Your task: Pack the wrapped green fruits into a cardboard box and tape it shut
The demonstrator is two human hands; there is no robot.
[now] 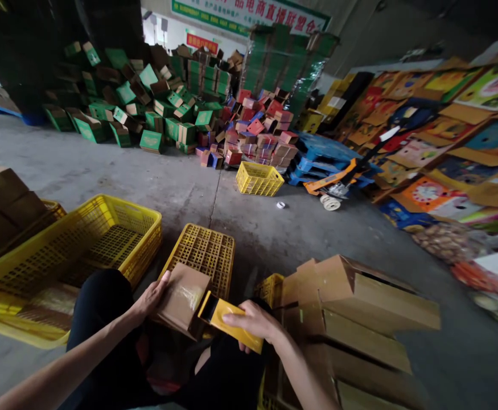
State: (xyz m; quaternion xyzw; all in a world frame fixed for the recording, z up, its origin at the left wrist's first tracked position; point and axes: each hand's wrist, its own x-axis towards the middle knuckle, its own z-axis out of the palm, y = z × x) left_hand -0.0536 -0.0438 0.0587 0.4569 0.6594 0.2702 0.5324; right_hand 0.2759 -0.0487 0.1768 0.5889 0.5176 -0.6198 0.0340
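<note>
A small brown cardboard box (184,296) rests at the near end of an upturned yellow crate (204,247) between my knees. Clear tape shines on its top. My left hand (152,295) grips the box along its left side, thumb near the upper edge. In my right hand (255,323) is a yellow tape dispenser (228,319), its front end close to the box's right side. The fingers beneath the dispenser are partly hidden.
A large yellow crate (146,239) with a taped box inside stands at left. Flattened cardboard boxes (359,324) are stacked at right. Farther off are a small yellow crate (259,179), a pallet jack (338,179), a tape roll (280,205) and heaped green boxes (150,141).
</note>
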